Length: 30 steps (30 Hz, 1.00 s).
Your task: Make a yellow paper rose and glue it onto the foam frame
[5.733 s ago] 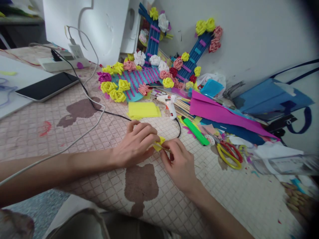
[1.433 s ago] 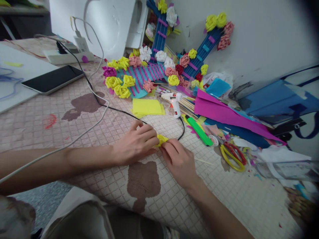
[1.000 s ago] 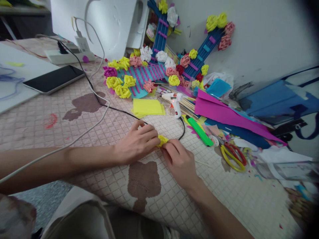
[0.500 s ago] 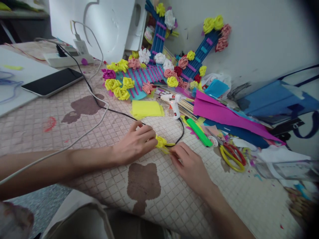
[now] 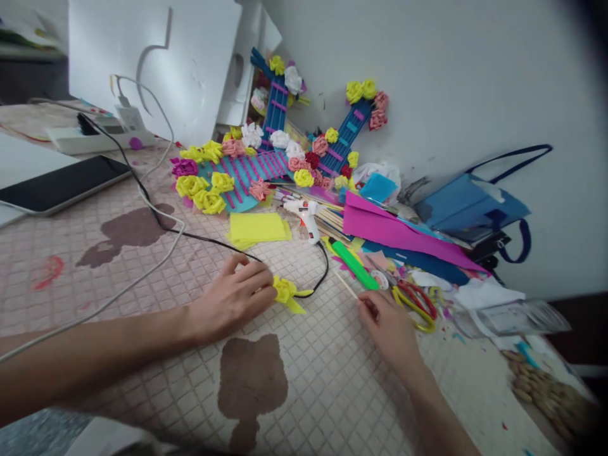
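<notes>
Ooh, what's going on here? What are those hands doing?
A person sits at a table with paper crafts on it. The left hand holds a bright yellow paper flower by its edge, and the right hand pinches a thin stick, apart from the flower. Just beyond the hands are a stack of yellow paper and a white glue gun. Farther back, there are blue crafts trimmed with colorful paper flowers.

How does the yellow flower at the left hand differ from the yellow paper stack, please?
The yellow flower is bunched and ruffled, whereas the yellow paper stack lies flat. The left hand holds the flower; no hand touches the stack. Both are bright yellow.
</notes>
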Available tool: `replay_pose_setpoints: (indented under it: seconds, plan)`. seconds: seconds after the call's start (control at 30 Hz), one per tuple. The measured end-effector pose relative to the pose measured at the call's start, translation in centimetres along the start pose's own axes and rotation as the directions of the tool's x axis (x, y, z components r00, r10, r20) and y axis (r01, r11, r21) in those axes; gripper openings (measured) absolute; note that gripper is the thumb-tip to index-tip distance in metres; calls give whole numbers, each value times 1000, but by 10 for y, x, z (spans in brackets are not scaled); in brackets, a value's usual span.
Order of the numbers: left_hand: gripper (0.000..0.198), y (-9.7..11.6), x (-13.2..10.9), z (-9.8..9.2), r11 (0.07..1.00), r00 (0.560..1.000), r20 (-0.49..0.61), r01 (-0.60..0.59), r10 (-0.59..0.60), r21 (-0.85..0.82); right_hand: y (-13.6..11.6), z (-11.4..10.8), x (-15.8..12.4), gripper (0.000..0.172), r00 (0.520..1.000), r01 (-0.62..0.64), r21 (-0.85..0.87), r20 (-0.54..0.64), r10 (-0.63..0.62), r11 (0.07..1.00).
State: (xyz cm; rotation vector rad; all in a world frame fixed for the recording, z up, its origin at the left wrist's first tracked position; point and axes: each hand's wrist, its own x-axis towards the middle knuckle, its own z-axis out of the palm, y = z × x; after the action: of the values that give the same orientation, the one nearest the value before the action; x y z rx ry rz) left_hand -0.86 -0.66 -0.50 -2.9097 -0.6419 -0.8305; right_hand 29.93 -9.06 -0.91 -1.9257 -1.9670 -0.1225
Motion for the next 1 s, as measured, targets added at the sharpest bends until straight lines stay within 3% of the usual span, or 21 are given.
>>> replay_pose_setpoints:
  seconds: [0.1, 0.23, 0.4, 0.6, 0.73, 0.8, 0.9, 1.0]
  plan:
    - [16, -1, 0, -1, 1000, 1000, -13, 17, -17, -2, -1, 13, 19, 14, 998, 61, -98, 21, -60, 993]
    - [15, -6, -2, -1, 1000, 999, -40, 10, -10, 8, -6, 30, 52, 14, 988, 137, -165, -45, -146, 977]
    - [19, -12, -10, -10, 998, 996, -64, -63, 63, 1, -10, 42, 79, 18, 976, 188, -16, -112, -189, 982]
    - [29, -15, -29, -22, 958, 953, -107, -278, 285, 73, -21, 55, 123, 29, 983, 142, 203, -148, -113, 969]
    - [25, -16, -34, -24, 943, 941, -71, -328, 331, 56, -38, 68, 163, 39, 995, 92, 256, -71, -76, 962]
    - [24, -17, -33, -25, 949, 946, -64, -315, 317, 31, -46, 74, 175, 35, 998, 33, 286, 42, -47, 958]
    - [23, -19, -32, -25, 958, 958, -19, -288, 287, -7, -54, 76, 179, 26, 997, -29, 326, 80, 3, 945]
    - [23, -21, -33, -23, 957, 958, -12, -286, 285, -51, -58, 64, 162, 25, 999, -45, 458, 31, 34, 888]
